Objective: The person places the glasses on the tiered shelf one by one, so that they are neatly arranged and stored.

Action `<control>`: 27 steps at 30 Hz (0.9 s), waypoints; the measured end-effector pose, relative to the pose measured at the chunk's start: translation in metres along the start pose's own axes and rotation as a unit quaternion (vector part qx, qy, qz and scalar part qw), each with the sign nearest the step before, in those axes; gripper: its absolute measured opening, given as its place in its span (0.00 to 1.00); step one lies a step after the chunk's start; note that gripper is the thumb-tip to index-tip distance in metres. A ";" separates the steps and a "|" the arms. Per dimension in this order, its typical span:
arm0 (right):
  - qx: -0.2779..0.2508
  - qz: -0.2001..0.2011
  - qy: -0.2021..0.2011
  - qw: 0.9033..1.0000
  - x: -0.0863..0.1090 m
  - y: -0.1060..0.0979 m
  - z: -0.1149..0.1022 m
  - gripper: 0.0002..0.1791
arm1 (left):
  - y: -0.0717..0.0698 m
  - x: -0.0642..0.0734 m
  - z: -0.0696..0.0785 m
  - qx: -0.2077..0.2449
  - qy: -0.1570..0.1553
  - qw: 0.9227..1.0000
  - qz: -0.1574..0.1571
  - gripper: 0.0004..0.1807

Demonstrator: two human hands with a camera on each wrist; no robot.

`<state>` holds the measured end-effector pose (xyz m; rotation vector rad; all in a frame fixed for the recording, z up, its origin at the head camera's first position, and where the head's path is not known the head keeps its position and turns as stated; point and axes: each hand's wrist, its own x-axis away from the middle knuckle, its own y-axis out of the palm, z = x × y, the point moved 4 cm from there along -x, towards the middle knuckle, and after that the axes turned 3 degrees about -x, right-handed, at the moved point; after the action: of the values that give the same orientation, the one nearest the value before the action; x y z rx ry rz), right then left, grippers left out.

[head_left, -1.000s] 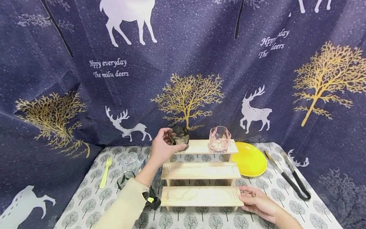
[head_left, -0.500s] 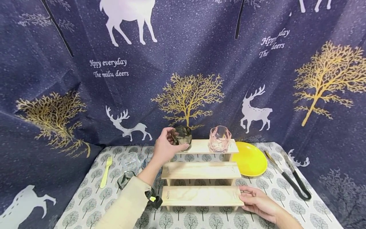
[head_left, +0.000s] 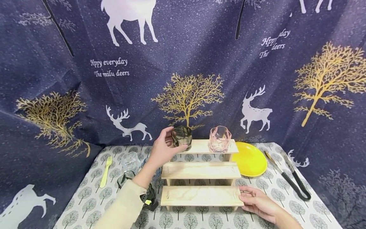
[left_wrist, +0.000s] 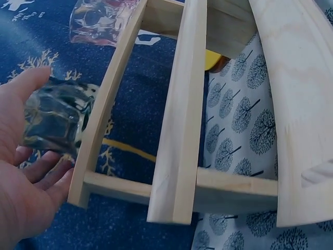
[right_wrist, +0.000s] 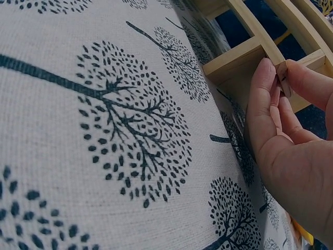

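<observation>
A three-tier wooden display stand stands in the middle of the table. On the left end of its top step sits a dark smoky glass tumbler. My left hand is around the tumbler's left side, thumb in front and fingers behind. In the left wrist view, the thumb and fingers lie loosely spread about the tumbler. A pink glass tumbler stands at the top step's right end. My right hand pinches the right end of the lowest step between thumb and fingers.
Left of the stand are a clear tumbler, a bluish one partly behind the left arm, another smoky glass and a yellow-green fork. A yellow plate and black-handled tongs lie right. A deer-print cloth hangs behind.
The smoky tumbler moved slightly right along the top step, then stayed put. My left hand has since loosened and shifted a little left. The right hand has kept its place.
</observation>
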<state>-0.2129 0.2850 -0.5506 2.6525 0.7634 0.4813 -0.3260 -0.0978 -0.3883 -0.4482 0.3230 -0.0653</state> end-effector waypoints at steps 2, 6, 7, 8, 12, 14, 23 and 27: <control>0.000 0.000 -0.001 1.000 0.000 0.000 0.000 0.23 | -0.004 0.003 -0.001 0.011 0.007 1.000 0.001 0.50; 0.001 0.006 0.002 1.000 0.000 -0.001 0.000 0.26 | -0.016 0.008 -0.002 0.015 0.028 0.999 0.011 0.49; 0.001 0.008 0.003 1.000 0.000 -0.001 0.000 0.26 | -0.020 0.009 -0.002 0.015 0.033 0.999 0.014 0.48; 0.001 0.010 0.003 1.000 0.000 -0.001 0.000 0.27 | -0.024 0.011 -0.003 0.013 0.037 0.999 0.017 0.48; -0.001 0.012 0.006 1.000 0.000 0.000 0.000 0.27 | -0.044 0.018 -0.005 -0.003 0.052 0.998 0.034 0.46; -0.004 0.008 0.005 1.000 0.000 0.000 0.000 0.26 | -0.055 0.020 -0.008 -0.015 0.052 0.997 0.046 0.45; -0.009 -0.001 -0.002 1.000 0.001 0.002 0.000 0.23 | -0.099 0.030 -0.031 -0.049 0.017 0.995 0.081 0.44; -0.006 -0.002 -0.004 1.000 0.002 0.003 -0.001 0.23 | -0.113 0.035 -0.047 -0.071 0.001 0.993 0.096 0.46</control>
<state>-0.2106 0.2833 -0.5478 2.6396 0.7608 0.4734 -0.3066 -0.2238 -0.3890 -0.5554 0.3725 0.1457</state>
